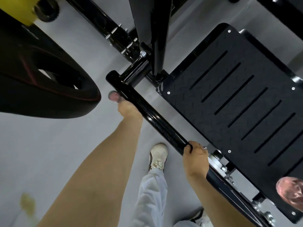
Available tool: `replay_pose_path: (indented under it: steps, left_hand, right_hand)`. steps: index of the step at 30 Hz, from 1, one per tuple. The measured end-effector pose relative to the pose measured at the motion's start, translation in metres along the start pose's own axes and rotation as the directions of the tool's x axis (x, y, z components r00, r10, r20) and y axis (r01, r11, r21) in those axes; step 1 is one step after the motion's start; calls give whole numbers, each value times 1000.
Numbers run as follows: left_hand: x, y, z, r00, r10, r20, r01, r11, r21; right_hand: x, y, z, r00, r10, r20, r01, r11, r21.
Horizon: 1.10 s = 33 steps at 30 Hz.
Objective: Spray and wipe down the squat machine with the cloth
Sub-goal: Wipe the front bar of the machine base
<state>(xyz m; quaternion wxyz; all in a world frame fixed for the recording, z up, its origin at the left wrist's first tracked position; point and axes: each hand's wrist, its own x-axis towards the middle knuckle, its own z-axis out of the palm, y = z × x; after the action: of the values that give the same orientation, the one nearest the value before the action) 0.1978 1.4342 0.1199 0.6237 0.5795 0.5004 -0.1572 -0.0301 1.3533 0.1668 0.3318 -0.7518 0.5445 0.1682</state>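
Here, the squat machine [229,95] fills the right of the frame on a pale grey floor [49,153]. The right hand [195,158] grips its black base bar [157,120]; the left hand [129,110] lies against the bar, grip indiscernible. Black weight plate [41,71] at upper left; yellowish stain [27,205] at lower left.

The left forearm stretches forward from the lower left, wrist straight; the left hand [129,110] lies against the near side of the black bar [159,122], its fingers hidden, a wad of cloth [113,96] showing just past them; the right forearm rises from the lower right, wrist slightly bent; the right hand [195,157] grips the same bar, fingers curled over its top.
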Motion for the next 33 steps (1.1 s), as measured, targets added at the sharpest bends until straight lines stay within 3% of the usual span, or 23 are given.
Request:
replay_pose_path:
  steps: [2, 6, 8, 10, 15, 18, 20, 25, 29, 31, 33]
  left_hand:
    - [-32, -39, -9, 990, -126, 59, 128, 992, -22]
    - [-91, -150, -48, 916, -381, 124, 368, 923, 117]
    - [-121, -171, -56, 850, -479, 218, 462, 878, 130]
    - [-131, -166, -51, 829, -527, 188, 514, 850, 118]
    - [-101, -91, -23, 915, -404, 3, 400, 907, 131]
    - [-86, -84, -21, 946, -316, -73, 324, 931, 166]
    - [-92, -100, -26, 955, -287, -69, 295, 934, 203]
    - [-162, -187, -55, 905, -423, 32, 398, 873, 282]
    - [-186, -213, -62, 905, -425, 35, 402, 877, 263]
    - [-187, -199, -55, 927, -369, 70, 343, 908, 239]
    - [-177, -176, -42, 986, -157, 55, 143, 969, 203]
  right_hand:
    - [2, -2, -2, 1000, 10, -7, -10, 1000, 19]
    - [8, 2, -7, 999, 16, 43, -19, 998, 58]
    - [10, 7, -12, 996, 7, 92, -15, 996, 92]
    - [9, 15, -19, 994, -17, 111, 3, 992, 130]
    - [-9, 47, -30, 993, -98, 62, 92, 992, 92]
    - [-16, 67, -30, 996, -88, -1, 88, 996, 26]
    - [-21, 77, -33, 998, -65, -20, 66, 997, 31]
    - [-24, 100, -47, 998, 42, 36, -41, 999, -15]
    - [-24, 120, -57, 986, 141, 86, -136, 989, -64]
    - [-27, 129, -60, 984, 167, 57, -165, 986, -36]
    - [-29, 136, -63, 982, 184, 51, -184, 983, 1]
